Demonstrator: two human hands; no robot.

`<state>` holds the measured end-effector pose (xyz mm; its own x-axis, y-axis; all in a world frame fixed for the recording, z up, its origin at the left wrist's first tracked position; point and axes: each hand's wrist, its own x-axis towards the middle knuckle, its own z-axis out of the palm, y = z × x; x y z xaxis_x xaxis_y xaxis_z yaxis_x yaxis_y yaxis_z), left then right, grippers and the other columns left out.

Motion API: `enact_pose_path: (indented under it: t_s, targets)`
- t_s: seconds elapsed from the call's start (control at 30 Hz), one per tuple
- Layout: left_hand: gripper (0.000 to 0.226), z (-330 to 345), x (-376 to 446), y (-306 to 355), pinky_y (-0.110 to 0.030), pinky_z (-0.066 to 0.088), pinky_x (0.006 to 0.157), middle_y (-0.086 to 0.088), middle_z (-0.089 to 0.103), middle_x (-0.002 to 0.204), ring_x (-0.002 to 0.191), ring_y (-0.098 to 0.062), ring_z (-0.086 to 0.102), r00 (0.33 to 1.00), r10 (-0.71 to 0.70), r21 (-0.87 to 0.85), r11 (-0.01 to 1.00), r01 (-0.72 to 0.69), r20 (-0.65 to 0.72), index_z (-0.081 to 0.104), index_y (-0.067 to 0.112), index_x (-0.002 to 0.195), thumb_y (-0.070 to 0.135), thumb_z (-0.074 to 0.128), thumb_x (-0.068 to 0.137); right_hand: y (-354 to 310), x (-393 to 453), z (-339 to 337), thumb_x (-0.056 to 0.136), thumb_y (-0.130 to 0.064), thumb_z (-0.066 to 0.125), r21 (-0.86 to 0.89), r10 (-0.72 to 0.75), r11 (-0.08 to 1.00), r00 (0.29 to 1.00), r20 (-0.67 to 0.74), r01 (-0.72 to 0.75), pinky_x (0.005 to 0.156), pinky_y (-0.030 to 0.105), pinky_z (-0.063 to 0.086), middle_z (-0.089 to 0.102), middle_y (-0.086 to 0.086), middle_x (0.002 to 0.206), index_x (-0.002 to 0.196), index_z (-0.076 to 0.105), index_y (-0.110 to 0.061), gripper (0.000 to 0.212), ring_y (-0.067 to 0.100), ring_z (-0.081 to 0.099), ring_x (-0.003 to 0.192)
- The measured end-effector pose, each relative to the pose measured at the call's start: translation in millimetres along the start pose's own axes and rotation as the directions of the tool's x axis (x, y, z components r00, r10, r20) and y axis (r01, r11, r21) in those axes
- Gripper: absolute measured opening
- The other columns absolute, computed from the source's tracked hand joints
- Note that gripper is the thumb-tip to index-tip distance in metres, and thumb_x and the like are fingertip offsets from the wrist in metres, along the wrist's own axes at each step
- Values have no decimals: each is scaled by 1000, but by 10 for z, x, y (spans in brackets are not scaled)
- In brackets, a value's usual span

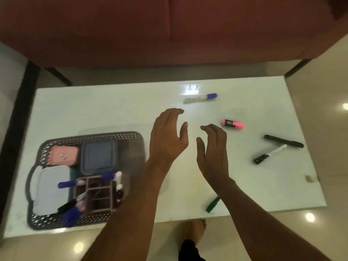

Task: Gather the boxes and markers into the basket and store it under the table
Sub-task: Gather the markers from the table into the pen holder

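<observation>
while boxes sit in the basket point(131, 137), both hands, left point(166, 137) and right point(213, 147), loosely spread, empty, above the table point(113, 106)

The room is dim and warm-toned, lit from overhead: a white glare patch sits on the glossy table point(116, 110) toward 12 o'clock, and 4 round lamp reflections dot the floor point(331, 91) at 3, 5 and 7 o'clock. The sofa point(169, 29) at 12 o'clock stays dark. Motion blur smears the basket point(90, 137) at 8 o'clock. Wide-angle distortion bows the table edges. Shadows are soft and faint
</observation>
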<state>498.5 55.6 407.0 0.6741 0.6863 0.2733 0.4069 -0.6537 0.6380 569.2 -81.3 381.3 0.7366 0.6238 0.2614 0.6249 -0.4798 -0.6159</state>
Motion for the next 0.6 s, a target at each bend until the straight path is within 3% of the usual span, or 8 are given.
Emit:
enact_pose_path:
  t_s: [0.17, 0.27, 0.37, 0.47, 0.6]
  targets:
    - [35, 726, 445, 213, -36, 49, 109, -6, 66, 130, 124, -23, 61, 988, 57, 114, 991, -74, 142, 62, 12, 128, 20, 64, 95, 742, 245, -329, 96, 5, 51, -137, 67, 988, 997, -24, -69, 110, 39, 43, 56, 13, 130, 129, 57, -4, 35, 30, 50, 125]
    - [36, 1076, 699, 269, -37, 47, 110, -8, 64, 131, 123, -25, 60, 980, 52, 174, 981, -87, 194, 59, 10, 132, 14, 60, 96, 1128, 353, -508, 77, 24, 46, -180, 162, 970, 986, -25, -164, 105, 39, 44, 55, 9, 129, 129, 58, -6, 62, 29, 50, 123]
    - [40, 1394, 897, 285, -35, 44, 108, -8, 62, 133, 124, -26, 58, 975, 20, 247, 966, -75, 221, 56, 9, 136, 9, 58, 96, 1497, 401, -667, 58, 27, 39, -252, 226, 941, 974, -29, -225, 99, 38, 47, 55, 11, 127, 127, 61, -7, 80, 30, 49, 121]
    - [45, 1629, 1028, 236, -35, 46, 105, -10, 60, 133, 123, -27, 58, 971, -28, 307, 950, -48, 238, 52, 8, 140, 5, 58, 95, 1828, 419, -773, 53, 23, 44, -388, 288, 884, 958, 12, -261, 88, 43, 47, 56, 13, 123, 121, 63, -7, 77, 34, 50, 116]
    - [48, 1835, 1116, 207, -39, 47, 100, -12, 59, 129, 118, -30, 57, 958, -65, 392, 918, -52, 279, 51, 9, 139, 3, 60, 92, 2140, 441, -885, 60, 17, 57, -569, 413, 764, 908, 72, -303, 87, 42, 46, 59, 14, 113, 112, 65, -5, 57, 36, 53, 106]
